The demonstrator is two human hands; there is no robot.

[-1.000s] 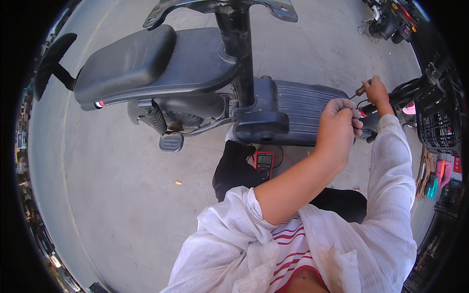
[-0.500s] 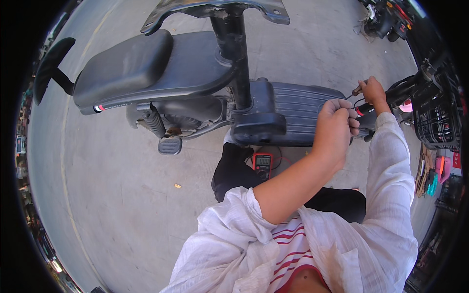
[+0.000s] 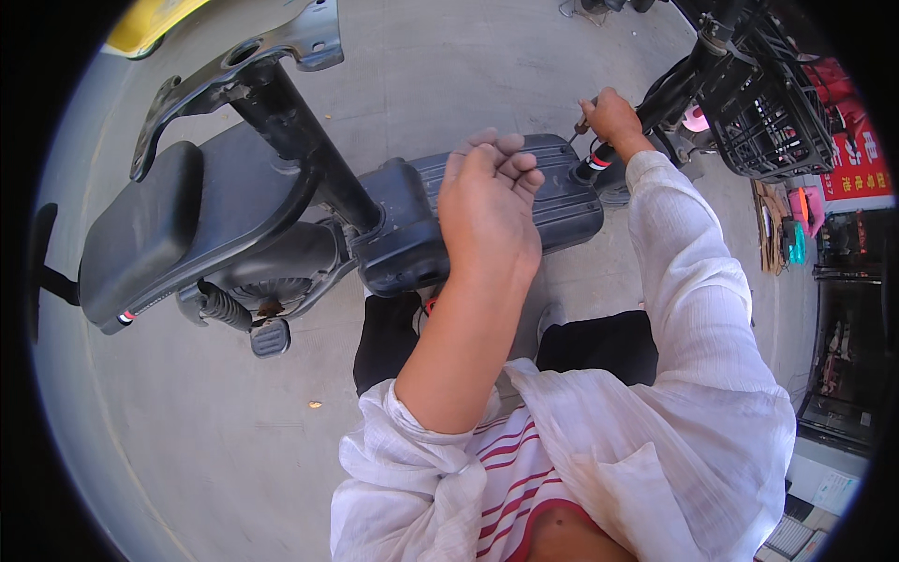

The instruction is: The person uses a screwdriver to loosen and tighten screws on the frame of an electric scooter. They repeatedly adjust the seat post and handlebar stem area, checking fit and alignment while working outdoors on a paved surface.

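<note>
My left hand point(image 3: 492, 192) is over the ribbed black footboard point(image 3: 552, 217) of an electric scooter, palm turned up. Its fingers are loosely bent and apart, with nothing visible in them. Farther right, at the foot of the steering column point(image 3: 670, 89), my right hand point(image 3: 615, 122) is closed round the handle of a thin tool that looks like a screwdriver point(image 3: 580, 127). The tool slants down to the far front part of the footboard, where its tip is too small to make out. A red edge of a multimeter point(image 3: 431, 304) peeks out between my leg and the scooter.
The scooter's padded seat point(image 3: 140, 220) and a bare metal bracket on a post point(image 3: 300, 140) stand at the left. A black wire basket point(image 3: 768, 112) hangs on the front. Cardboard point(image 3: 770, 225) and a red sign point(image 3: 857, 159) are at the right. A yellow object point(image 3: 150, 23) shows far left.
The view has swung to the right. My left hand has drawn away from the right hand, turned palm up and loosened its fingers. The right hand still holds the tool at the footboard's front.
</note>
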